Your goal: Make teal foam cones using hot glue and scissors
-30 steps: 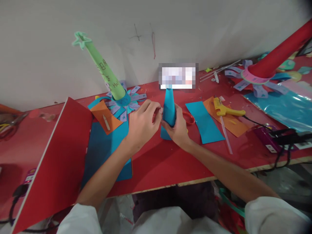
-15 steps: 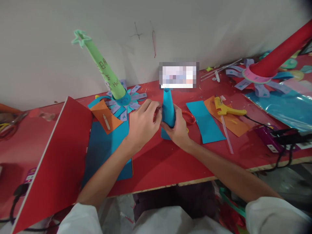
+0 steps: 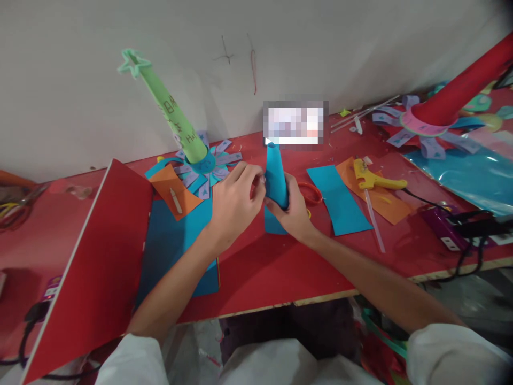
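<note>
A blue cone of rolled sheet (image 3: pixel 276 176) stands nearly upright in my right hand (image 3: pixel 295 211), whose fingers and thumb wrap round its lower part. My left hand (image 3: pixel 236 206) is at the cone's left side, thumb and fingertips pinched together near its surface; whatever they hold is too small to make out. Below the cone a blue piece (image 3: pixel 274 223) lies on the red table (image 3: pixel 260 278). Orange-handled scissors (image 3: pixel 310 193) lie partly hidden behind my right hand.
A green tube (image 3: pixel 174 117) with a star top rises at the left, near a red board (image 3: pixel 96 267). Rightward are a blue strip (image 3: pixel 340 203), a yellow glue gun (image 3: pixel 379 181), a purple power box (image 3: pixel 441 227) with cables and a red tube (image 3: pixel 460 96).
The cone's top has tilted slightly to the left. Both hands keep almost the same place and grip.
</note>
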The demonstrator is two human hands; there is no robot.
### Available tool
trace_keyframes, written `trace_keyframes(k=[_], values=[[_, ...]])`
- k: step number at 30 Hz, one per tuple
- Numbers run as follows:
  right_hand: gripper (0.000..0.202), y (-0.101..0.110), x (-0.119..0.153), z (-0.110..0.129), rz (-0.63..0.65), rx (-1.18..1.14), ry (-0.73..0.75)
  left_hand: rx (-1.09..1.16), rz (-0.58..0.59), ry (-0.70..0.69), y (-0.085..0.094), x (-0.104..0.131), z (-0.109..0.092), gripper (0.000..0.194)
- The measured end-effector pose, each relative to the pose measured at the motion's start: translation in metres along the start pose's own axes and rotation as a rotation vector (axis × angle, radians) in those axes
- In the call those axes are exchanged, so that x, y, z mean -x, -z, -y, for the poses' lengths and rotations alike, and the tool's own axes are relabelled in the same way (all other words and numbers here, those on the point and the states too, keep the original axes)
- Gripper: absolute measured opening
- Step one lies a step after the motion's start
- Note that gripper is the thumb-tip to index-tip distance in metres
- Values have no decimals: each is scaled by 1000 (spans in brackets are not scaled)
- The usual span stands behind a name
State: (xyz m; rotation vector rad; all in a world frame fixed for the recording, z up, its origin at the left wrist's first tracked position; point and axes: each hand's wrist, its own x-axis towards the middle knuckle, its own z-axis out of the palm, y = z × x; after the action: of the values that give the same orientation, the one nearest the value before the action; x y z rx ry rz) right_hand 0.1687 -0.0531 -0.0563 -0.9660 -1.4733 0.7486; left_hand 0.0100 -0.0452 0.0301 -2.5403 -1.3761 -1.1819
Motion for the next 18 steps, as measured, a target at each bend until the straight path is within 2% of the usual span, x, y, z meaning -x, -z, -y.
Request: trace_keyframes(k=[6,13,18], values=[[46,3,-7,3,80,-171,-110,79,-13,11,2,-3,3,12],[52,5,-8,7,124,-379,-297,199,-18,65,3,-7,3,15],[56,6,-7,9,132,-474,-376,263,-12,91,4,-9,5,15]])
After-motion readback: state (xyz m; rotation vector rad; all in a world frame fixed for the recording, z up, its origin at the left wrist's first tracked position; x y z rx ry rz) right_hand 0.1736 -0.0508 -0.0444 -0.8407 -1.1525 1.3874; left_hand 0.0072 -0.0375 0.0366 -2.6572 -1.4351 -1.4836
